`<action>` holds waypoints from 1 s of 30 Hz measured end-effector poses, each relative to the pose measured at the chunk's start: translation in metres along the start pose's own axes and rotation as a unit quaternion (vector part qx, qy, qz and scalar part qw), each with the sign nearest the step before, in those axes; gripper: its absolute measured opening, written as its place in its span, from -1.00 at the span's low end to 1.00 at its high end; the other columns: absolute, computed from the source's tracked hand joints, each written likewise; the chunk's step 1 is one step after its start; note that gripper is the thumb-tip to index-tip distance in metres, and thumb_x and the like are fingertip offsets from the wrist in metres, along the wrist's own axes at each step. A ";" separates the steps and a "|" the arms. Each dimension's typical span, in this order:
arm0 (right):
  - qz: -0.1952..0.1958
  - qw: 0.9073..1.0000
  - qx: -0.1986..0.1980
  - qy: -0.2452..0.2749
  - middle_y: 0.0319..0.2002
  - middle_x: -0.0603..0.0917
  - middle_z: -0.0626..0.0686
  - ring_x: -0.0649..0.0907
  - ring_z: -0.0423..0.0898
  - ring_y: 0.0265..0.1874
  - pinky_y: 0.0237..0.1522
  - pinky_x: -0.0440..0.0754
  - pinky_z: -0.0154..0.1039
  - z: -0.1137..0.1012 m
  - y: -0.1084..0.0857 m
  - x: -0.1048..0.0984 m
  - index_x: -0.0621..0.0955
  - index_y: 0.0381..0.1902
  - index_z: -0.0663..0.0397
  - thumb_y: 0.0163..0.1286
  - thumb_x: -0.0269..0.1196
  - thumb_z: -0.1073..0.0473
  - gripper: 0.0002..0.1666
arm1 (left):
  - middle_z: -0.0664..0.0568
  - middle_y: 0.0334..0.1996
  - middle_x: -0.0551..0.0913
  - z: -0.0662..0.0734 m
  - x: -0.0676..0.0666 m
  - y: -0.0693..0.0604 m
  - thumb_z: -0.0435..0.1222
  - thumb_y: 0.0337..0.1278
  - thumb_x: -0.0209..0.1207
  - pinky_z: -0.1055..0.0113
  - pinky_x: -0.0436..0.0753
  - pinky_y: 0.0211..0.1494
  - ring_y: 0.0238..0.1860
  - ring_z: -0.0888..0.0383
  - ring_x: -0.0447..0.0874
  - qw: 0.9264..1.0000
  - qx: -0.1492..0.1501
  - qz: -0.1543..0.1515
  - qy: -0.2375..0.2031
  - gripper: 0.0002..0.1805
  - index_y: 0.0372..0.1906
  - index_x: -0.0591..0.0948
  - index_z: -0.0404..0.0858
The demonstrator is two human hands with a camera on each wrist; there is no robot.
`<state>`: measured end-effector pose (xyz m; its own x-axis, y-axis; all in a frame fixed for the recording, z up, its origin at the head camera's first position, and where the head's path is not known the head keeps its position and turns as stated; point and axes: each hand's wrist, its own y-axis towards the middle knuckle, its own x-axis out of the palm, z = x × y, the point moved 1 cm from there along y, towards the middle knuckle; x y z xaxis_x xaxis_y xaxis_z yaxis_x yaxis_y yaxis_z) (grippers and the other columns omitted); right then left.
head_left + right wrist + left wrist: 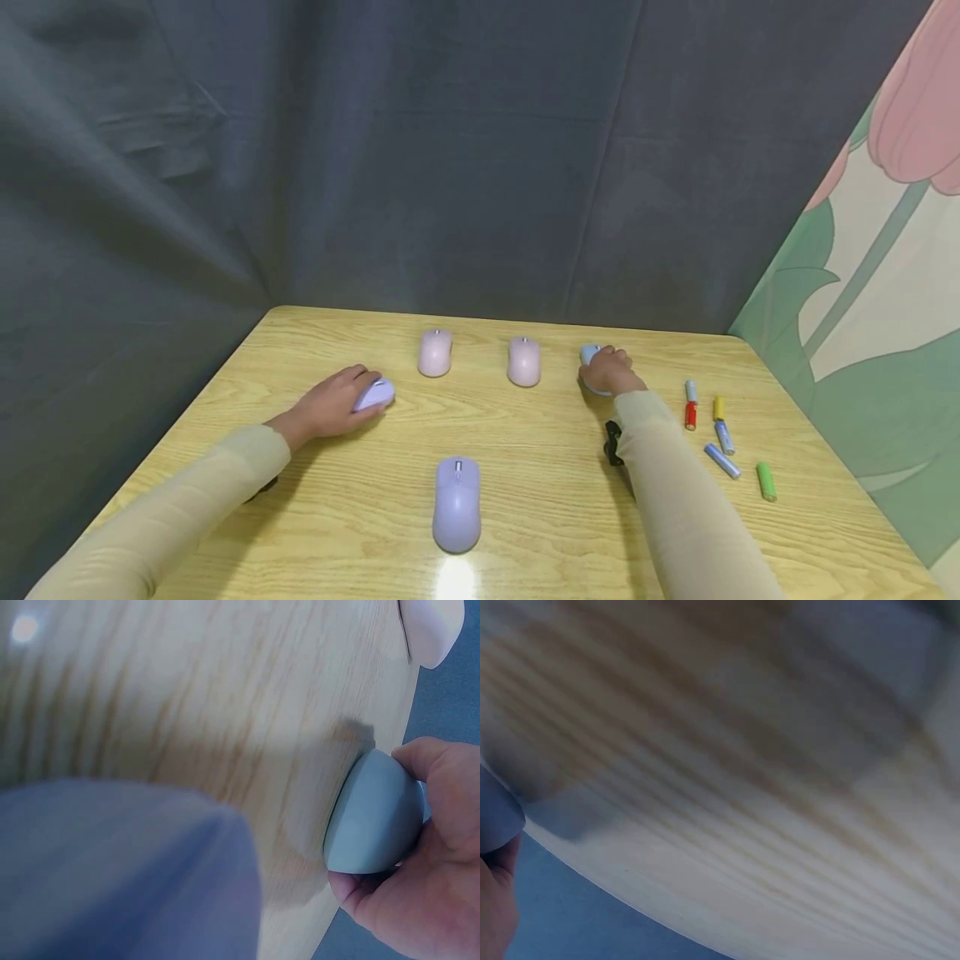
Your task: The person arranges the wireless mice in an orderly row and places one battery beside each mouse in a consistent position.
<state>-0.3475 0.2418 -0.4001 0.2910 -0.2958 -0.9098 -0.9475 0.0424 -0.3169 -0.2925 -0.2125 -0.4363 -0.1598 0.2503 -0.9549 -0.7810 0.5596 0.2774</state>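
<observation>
My left hand point(341, 404) grips a lavender computer mouse point(377, 394) on the left of the table. Only part of that mouse point(496, 814) and of the hand shows at the edge of the left wrist view. On the right side of the table, my right hand point(611, 372) holds a light blue mouse point(379, 817), thumb on one flank and fingers on the other. Two pink mice, one on the left point(435, 352) and one on the right point(524, 362), lie between my hands. Nearer to me sits a larger-looking purple mouse point(457, 504).
Several small batteries lie to the right of my right arm, among them a red one point(691, 416), a yellow one point(719, 407) and a green one point(766, 482). The wooden table point(337, 517) ends at a dark curtain point(450, 167) behind it.
</observation>
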 end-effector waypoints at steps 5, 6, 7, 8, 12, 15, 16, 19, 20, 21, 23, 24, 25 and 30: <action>0.002 1.000 -0.001 -0.008 0.13 0.11 0.66 0.23 0.45 0.14 0.12 0.35 0.22 0.000 0.000 0.000 -0.12 0.28 0.78 0.53 -0.13 0.05 -0.16 | -0.19 -0.05 0.53 0.012 0.001 0.004 -0.01 0.17 0.22 0.04 0.54 0.00 -0.09 -0.05 0.54 1.000 -0.018 0.020 -0.003 -0.39 0.15 0.52 -0.40; 0.001 1.000 -0.001 -0.007 0.13 0.11 0.67 0.23 0.45 0.15 0.12 0.34 0.23 0.000 0.000 0.000 -0.12 0.28 0.78 0.53 -0.13 0.05 -0.16 | -0.19 -0.06 0.53 0.014 0.001 0.004 -0.02 0.17 0.22 0.05 0.54 -0.01 -0.11 -0.05 0.54 1.000 -0.021 0.021 -0.002 -0.39 0.14 0.52 -0.41; 0.000 1.000 0.000 -0.007 0.14 0.11 0.67 0.23 0.46 0.15 0.13 0.34 0.23 0.000 0.001 0.000 -0.12 0.28 0.78 0.53 -0.13 0.05 -0.16 | -0.19 -0.06 0.53 0.016 0.000 0.005 -0.02 0.16 0.22 0.05 0.55 -0.01 -0.11 -0.04 0.53 0.999 -0.024 0.023 -0.003 -0.39 0.14 0.52 -0.41; -0.001 1.000 0.001 -0.004 0.14 0.10 0.66 0.22 0.46 0.16 0.13 0.34 0.24 0.000 0.002 0.001 -0.12 0.29 0.78 0.53 -0.13 0.05 -0.16 | -0.19 -0.06 0.53 0.018 0.000 0.006 -0.03 0.16 0.22 0.06 0.55 -0.02 -0.12 -0.04 0.53 0.999 -0.027 0.025 -0.002 -0.39 0.14 0.52 -0.41; 0.000 1.000 0.002 -0.009 0.14 0.11 0.66 0.23 0.46 0.15 0.10 0.36 0.24 0.003 0.009 0.002 -0.11 0.29 0.76 0.52 -0.12 0.04 -0.15 | -0.22 -0.05 0.54 0.026 0.000 0.008 -0.04 0.15 0.22 0.06 0.56 -0.03 -0.12 -0.04 0.54 0.999 -0.034 0.034 -0.005 -0.38 0.15 0.51 -0.43; -0.002 1.000 0.002 -0.014 0.13 0.12 0.65 0.25 0.45 0.13 0.08 0.37 0.22 0.005 0.012 0.002 -0.10 0.29 0.76 0.52 -0.12 0.03 -0.15 | -0.23 -0.04 0.54 0.031 0.001 0.010 -0.03 0.16 0.22 0.05 0.57 -0.03 -0.11 -0.05 0.54 0.998 -0.043 0.040 -0.006 -0.37 0.16 0.50 -0.44; -0.002 1.000 0.004 -0.012 0.13 0.12 0.65 0.25 0.44 0.13 0.08 0.37 0.22 0.004 0.012 0.001 -0.10 0.30 0.75 0.52 -0.12 0.03 -0.15 | -0.23 -0.05 0.55 0.033 0.001 0.011 -0.03 0.17 0.22 0.05 0.57 -0.03 -0.11 -0.05 0.55 0.998 -0.046 0.043 -0.009 -0.37 0.16 0.50 -0.45; -0.005 1.000 0.007 -0.003 0.15 0.10 0.65 0.23 0.44 0.15 0.10 0.35 0.23 0.002 0.009 0.001 -0.13 0.30 0.75 0.54 -0.14 0.03 -0.16 | -0.23 -0.08 0.55 0.039 0.001 0.013 -0.04 0.19 0.22 0.05 0.59 -0.06 -0.13 -0.05 0.55 0.997 -0.053 0.048 -0.011 -0.39 0.14 0.50 -0.46; -0.004 1.000 0.007 -0.002 0.15 0.09 0.65 0.22 0.44 0.16 0.11 0.35 0.24 0.002 0.008 0.001 -0.13 0.30 0.75 0.54 -0.15 0.04 -0.16 | -0.23 -0.10 0.55 0.041 0.001 0.014 -0.04 0.20 0.23 0.05 0.60 -0.07 -0.16 -0.05 0.56 0.997 -0.056 0.049 -0.012 -0.39 0.14 0.51 -0.46; -0.003 1.000 0.006 -0.002 0.15 0.09 0.66 0.23 0.44 0.16 0.11 0.35 0.24 0.001 0.006 0.001 -0.13 0.30 0.75 0.54 -0.15 0.04 -0.16 | -0.22 -0.12 0.55 0.044 0.001 0.014 -0.03 0.20 0.23 0.06 0.60 -0.09 -0.17 -0.04 0.55 0.997 -0.058 0.049 -0.013 -0.38 0.13 0.51 -0.47; -0.003 1.000 0.003 -0.006 0.15 0.09 0.66 0.23 0.45 0.16 0.12 0.34 0.24 0.001 0.005 0.001 -0.14 0.30 0.76 0.54 -0.16 0.04 -0.16 | -0.22 -0.14 0.55 0.049 0.000 0.015 -0.03 0.19 0.24 0.06 0.61 -0.11 -0.20 -0.03 0.56 0.997 -0.064 0.044 -0.013 -0.38 0.13 0.51 -0.47; -0.003 1.000 0.002 -0.008 0.15 0.09 0.66 0.23 0.45 0.16 0.12 0.35 0.23 0.001 0.005 0.001 -0.14 0.30 0.76 0.55 -0.16 0.04 -0.16 | -0.22 -0.16 0.55 0.051 0.000 0.016 -0.02 0.19 0.24 0.07 0.62 -0.13 -0.21 -0.03 0.56 0.997 -0.068 0.039 -0.013 -0.37 0.13 0.51 -0.48; -0.003 1.000 0.000 -0.010 0.15 0.10 0.66 0.23 0.45 0.15 0.12 0.34 0.23 0.001 0.004 0.001 -0.14 0.30 0.76 0.55 -0.16 0.04 -0.16 | -0.22 -0.17 0.55 0.054 -0.001 0.017 -0.02 0.19 0.24 0.07 0.62 -0.14 -0.23 -0.02 0.56 0.997 -0.071 0.035 -0.012 -0.36 0.12 0.50 -0.48; -0.002 1.000 -0.005 -0.007 0.14 0.10 0.65 0.23 0.44 0.14 0.11 0.35 0.23 0.002 0.003 0.001 -0.13 0.29 0.76 0.55 -0.16 0.04 -0.17 | -0.19 -0.23 0.55 0.062 0.000 0.022 0.02 0.19 0.22 0.13 0.62 -0.23 -0.31 0.03 0.55 0.996 -0.087 0.015 -0.005 -0.35 0.07 0.52 -0.50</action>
<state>-0.3496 0.2435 -0.4025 0.2973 -0.2816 -0.9123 -0.9474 0.0312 -0.3184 -0.2719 -0.1512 -0.4235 -0.1793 0.2728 -0.9452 -0.8685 0.4074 0.2824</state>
